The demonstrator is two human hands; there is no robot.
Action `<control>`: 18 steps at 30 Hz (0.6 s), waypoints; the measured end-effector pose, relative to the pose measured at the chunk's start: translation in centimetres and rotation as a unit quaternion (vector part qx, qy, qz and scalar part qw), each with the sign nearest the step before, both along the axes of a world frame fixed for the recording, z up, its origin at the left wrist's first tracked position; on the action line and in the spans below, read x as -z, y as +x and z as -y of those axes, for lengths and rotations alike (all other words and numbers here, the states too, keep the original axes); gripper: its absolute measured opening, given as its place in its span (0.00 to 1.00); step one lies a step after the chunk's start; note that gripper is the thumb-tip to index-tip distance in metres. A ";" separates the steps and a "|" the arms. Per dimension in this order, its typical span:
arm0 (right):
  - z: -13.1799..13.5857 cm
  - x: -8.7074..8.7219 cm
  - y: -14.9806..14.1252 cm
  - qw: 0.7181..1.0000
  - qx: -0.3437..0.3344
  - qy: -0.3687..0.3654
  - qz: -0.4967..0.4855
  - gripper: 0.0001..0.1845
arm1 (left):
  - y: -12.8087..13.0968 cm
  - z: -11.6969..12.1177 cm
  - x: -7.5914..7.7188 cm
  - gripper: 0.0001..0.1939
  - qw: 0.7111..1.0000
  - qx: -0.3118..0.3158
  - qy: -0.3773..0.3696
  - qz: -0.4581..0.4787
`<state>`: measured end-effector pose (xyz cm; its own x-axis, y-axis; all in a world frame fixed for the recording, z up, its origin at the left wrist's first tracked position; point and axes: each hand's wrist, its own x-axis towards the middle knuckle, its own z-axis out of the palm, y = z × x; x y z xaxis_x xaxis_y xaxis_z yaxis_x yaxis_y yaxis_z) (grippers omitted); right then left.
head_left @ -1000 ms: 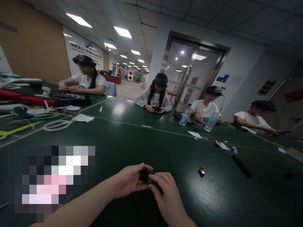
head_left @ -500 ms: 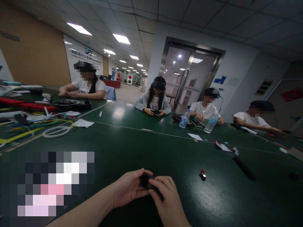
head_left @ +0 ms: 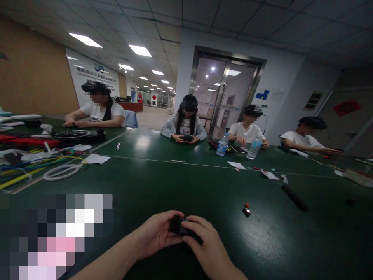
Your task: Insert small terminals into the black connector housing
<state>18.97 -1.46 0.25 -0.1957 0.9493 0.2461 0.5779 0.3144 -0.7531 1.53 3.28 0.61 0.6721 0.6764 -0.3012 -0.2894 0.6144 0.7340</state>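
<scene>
A small black object (head_left: 176,225) is held between my two hands, low over the near part of the green table (head_left: 140,194). Its exact kind cannot be made out, as fingers cover much of it. My left hand (head_left: 157,234) grips it from the left, thumb on top and fingers beneath. From the right, my right hand (head_left: 204,237) pinches it, fingertips on its upper side and thumb below. To the right of my hands lies a small red and black piece (head_left: 246,210) with a shiny face.
Two water bottles (head_left: 223,144) stand toward the far side. A dark-handled tool (head_left: 294,197) lies at right. Coiled white cable (head_left: 62,172), coloured wires and a paper sheet (head_left: 97,158) lie at left, a small wrench (head_left: 117,146) beyond. Several people wearing headsets sit across the table.
The whole view has shifted slightly, with the background now further left. Both hands still hold the black object, with only slight finger movement.
</scene>
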 end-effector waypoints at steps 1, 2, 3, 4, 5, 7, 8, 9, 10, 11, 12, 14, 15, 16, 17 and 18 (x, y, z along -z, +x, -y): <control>0.0 0.1 0.0 1.000 0.000 -0.002 0.002 0.16 | -0.1 -0.1 0.0 0.13 0.999 0.000 0.028 -0.025; -0.1 0.2 0.0 1.000 -0.001 -0.002 0.003 0.16 | -0.3 -0.2 -0.1 0.15 0.996 -0.002 0.068 -0.058; -0.2 0.3 0.0 1.000 -0.004 -0.003 0.005 0.17 | -0.5 -0.2 -0.2 0.17 0.987 -0.010 0.122 -0.101; -0.3 0.4 0.0 1.000 -0.003 -0.003 0.006 0.17 | -0.8 -0.2 -0.4 0.19 0.971 -0.014 0.184 -0.149; -0.4 0.4 0.1 1.000 -0.002 -0.003 0.010 0.17 | -1.1 -0.2 -0.6 0.20 0.946 -0.006 0.252 -0.202; -0.5 0.5 0.1 1.000 -0.005 -0.001 0.019 0.18 | -1.6 0.1 -1.1 0.21 0.888 0.025 0.363 -0.281; -0.5 0.6 0.1 1.000 -0.007 0.000 0.021 0.19 | -1.8 0.2 -1.3 0.25 0.861 0.037 0.409 -0.301; -0.5 0.6 0.2 1.000 -0.010 0.001 0.021 0.20 | -2.0 0.4 -1.5 0.27 0.841 0.047 0.438 -0.315; -0.5 0.7 0.3 1.000 -0.011 0.001 0.016 0.21 | -2.1 0.5 -1.7 0.30 0.826 0.055 0.457 -0.325; -0.5 0.8 0.3 1.000 -0.012 -0.001 0.011 0.22 | -2.1 0.6 -1.8 0.31 0.817 0.059 0.466 -0.333; -0.5 0.8 0.4 1.000 -0.012 -0.004 0.004 0.23 | -2.1 0.6 -1.8 0.31 0.814 0.061 0.468 -0.339; -0.5 1.0 0.6 1.000 -0.009 -0.009 -0.008 0.23 | -2.1 0.5 -1.8 0.29 0.811 0.061 0.467 -0.347; -0.5 1.0 0.6 1.000 -0.006 -0.012 -0.012 0.21 | -2.1 0.4 -1.7 0.28 0.810 0.060 0.467 -0.349; -0.5 1.0 0.7 1.000 -0.004 -0.014 -0.015 0.19 | -2.1 0.3 -1.7 0.26 0.810 0.058 0.468 -0.349; -0.5 1.0 0.7 1.000 -0.003 -0.018 -0.017 0.17 | -2.1 0.2 -1.6 0.25 0.809 0.059 0.469 -0.351; -0.6 0.9 0.7 1.000 -0.003 -0.021 -0.016 0.16 | -2.1 0.1 -1.6 0.24 0.807 0.061 0.469 -0.353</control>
<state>19.67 -0.90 -0.67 -0.1942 0.9576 0.2127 0.5519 0.2859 -0.7834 -0.54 3.14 2.20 0.6362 0.7709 -0.0320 0.4256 -0.3160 0.8480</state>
